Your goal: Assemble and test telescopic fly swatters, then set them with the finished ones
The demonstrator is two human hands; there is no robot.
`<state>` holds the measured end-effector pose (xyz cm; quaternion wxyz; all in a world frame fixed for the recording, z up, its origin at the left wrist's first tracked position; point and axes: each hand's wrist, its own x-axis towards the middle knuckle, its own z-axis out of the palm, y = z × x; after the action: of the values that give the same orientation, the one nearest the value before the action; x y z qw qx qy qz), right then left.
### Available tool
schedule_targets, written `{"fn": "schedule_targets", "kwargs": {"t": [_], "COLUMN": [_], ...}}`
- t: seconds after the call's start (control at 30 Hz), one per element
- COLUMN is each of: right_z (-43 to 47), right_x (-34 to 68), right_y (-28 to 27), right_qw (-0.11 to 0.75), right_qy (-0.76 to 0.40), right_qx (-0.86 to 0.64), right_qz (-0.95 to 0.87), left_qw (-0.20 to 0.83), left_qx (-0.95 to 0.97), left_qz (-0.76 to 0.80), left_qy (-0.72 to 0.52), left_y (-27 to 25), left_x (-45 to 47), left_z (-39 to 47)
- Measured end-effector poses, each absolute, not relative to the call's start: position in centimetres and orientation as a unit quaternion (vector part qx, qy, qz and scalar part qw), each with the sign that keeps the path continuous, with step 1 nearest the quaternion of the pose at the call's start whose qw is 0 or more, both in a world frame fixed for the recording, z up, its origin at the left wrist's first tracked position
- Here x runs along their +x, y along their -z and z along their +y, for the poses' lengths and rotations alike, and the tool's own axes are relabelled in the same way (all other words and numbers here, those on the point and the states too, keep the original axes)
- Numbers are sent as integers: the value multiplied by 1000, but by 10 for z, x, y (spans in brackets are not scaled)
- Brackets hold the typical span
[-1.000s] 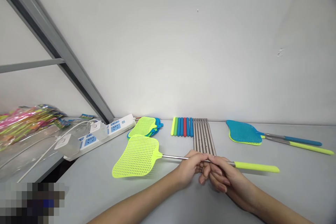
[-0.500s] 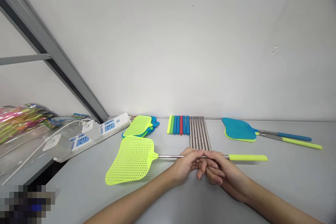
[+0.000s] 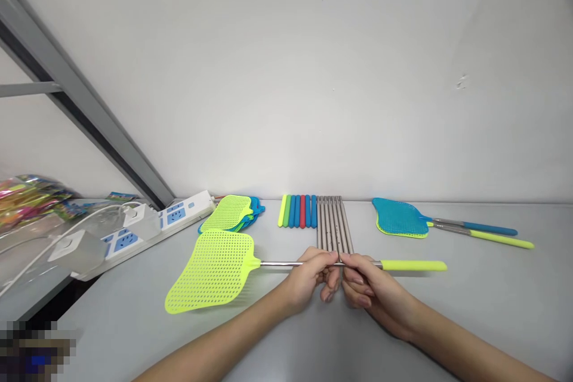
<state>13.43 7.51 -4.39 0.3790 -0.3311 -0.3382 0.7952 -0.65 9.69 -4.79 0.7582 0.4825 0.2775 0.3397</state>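
Observation:
Both hands hold one fly swatter level above the grey table, its yellow perforated head to the left and its yellow grip to the right. My left hand pinches the thin metal rod left of its middle. Close beside it, my right hand is closed on the rod near the yellow grip. Behind the hands lies a row of metal rods, their near ends partly hidden. To their left is a row of coloured handle grips in yellow, green, blue and red.
Stacked swatter heads lie at the back left. Two whole swatters, a blue one on top, lie at the right. A white power strip with plugs, bagged items and a metal frame post stand left. The wall closes the back.
My hands have drawn slightly apart at the thumbs along the rod, still gripping the swatter. The whole view has shifted a little, so things appear further left.

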Motion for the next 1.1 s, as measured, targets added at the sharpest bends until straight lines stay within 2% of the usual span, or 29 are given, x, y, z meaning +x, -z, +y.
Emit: {"fn": "schedule_targets", "kwargs": {"t": [1.1], "right_z": [73], "right_x": [138], "right_y": [39], "right_qw": [366], "right_qy": [-796], "right_qx": [-351], "right_qz": [-331], "left_qw": [731], "left_qx": [541], "left_qz": [273], "left_qy": [-313], "left_y": [37], "left_x": [-17], "left_z": [101]}}
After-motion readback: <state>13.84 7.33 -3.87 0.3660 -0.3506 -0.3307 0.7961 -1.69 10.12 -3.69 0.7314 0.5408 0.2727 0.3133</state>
